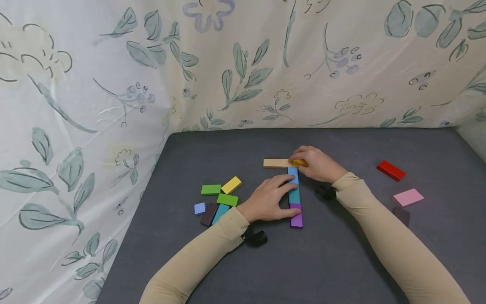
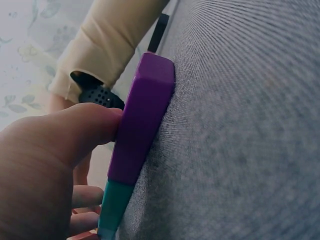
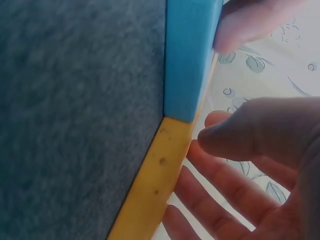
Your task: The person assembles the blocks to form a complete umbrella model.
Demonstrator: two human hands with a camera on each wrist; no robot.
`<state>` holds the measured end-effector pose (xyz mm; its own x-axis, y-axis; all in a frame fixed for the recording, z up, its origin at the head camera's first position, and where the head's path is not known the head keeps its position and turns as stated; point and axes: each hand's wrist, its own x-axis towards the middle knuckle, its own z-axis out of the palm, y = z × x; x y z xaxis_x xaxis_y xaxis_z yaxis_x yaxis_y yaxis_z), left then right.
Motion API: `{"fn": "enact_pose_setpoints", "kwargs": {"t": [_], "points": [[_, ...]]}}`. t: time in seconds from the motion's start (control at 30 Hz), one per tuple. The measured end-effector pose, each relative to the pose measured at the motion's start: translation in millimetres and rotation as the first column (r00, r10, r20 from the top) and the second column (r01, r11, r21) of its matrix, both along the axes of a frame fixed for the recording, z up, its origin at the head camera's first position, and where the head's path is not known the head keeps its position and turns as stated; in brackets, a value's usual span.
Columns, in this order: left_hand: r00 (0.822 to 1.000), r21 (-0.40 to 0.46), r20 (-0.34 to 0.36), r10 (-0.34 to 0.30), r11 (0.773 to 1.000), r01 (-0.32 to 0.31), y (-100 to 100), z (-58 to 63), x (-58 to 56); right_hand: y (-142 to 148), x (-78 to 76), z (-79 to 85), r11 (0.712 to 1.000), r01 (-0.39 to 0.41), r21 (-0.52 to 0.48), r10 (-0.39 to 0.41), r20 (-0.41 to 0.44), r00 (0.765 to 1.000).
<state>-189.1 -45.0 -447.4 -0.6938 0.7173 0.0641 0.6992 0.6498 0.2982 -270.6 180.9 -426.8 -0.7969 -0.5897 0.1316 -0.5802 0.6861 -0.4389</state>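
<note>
A column of blocks runs toward the person: a light blue block (image 1: 292, 170), a teal block (image 1: 294, 197) and a purple block (image 1: 296, 222). Across its far end lie a plain wooden block (image 1: 275, 163) and a yellow-orange block (image 1: 299, 162), forming a T. My left hand (image 1: 266, 200) touches the column from the left, thumb against the purple block and fingertips at the blue and teal ones. Over the yellow-orange block reaches my right hand (image 1: 318, 164). In the right wrist view its fingers lie along that block's far side, with the thumb (image 3: 240, 130) above the top edge.
Left of the left hand lie green blocks (image 1: 211, 190), a yellow block (image 1: 231, 185), a small blue block (image 1: 199, 208), a dark block (image 1: 209, 214) and a teal-blue block (image 1: 220, 213). Beyond the right forearm lie red (image 1: 391, 170), pink (image 1: 408, 197) and dark blocks (image 1: 401, 215).
</note>
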Motion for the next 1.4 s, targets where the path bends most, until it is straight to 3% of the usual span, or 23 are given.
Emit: {"fn": "enact_pose_setpoints", "kwargs": {"t": [0.13,1.4], "points": [[1.0,0.005,-0.002,-0.003,1.0,0.003,-0.2,1.2,0.3,-3.8,-0.5,-0.3,1.0,-0.028,0.008,0.028,-0.011,1.0],[1.0,0.011,-0.018,-0.008,1.0,0.008,0.3,-0.2,-0.6,-5.6,-2.1,-2.0,0.999,-0.007,0.04,0.007,0.001,1.0]]}}
